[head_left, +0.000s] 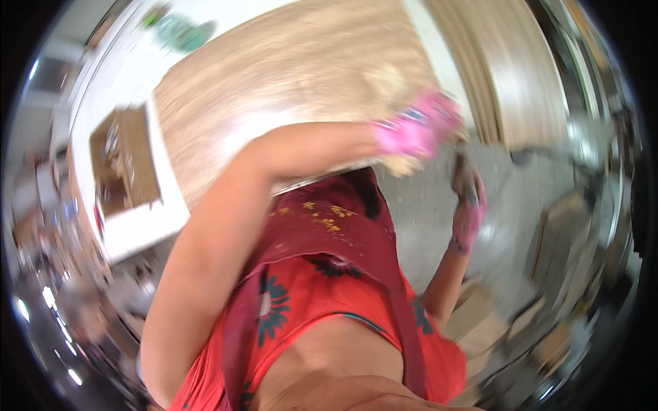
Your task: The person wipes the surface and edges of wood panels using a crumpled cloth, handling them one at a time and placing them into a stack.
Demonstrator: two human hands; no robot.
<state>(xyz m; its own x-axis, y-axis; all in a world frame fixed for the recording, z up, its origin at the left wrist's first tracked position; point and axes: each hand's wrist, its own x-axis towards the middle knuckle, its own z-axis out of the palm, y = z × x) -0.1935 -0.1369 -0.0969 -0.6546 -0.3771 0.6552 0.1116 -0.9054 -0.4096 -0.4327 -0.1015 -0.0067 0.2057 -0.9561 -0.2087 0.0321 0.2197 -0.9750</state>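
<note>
A large wood-grain board (274,75) lies on the white worktable in front of me. My left hand (421,127), in a pink glove, is at the board's near right corner, with the arm reaching across my body. A cream, cloth-like piece (401,165) sticks out under that hand, which appears closed on it; motion blurs the edges. My right hand (469,205), also in a pink glove with greyish, dirty fingers, hangs beside the table over the floor. Its fingers are smeared, so whether they hold anything does not show. A pale patch (385,81) marks the board near my left hand.
An open cardboard box (127,161) with small items stands on the table's left side. At the far left lies a greenish clear bottle (179,33). Stacked wood-grain boards (510,61) are to the right. Cardboard pieces (473,312) lie low on the right, on the grey floor (428,219).
</note>
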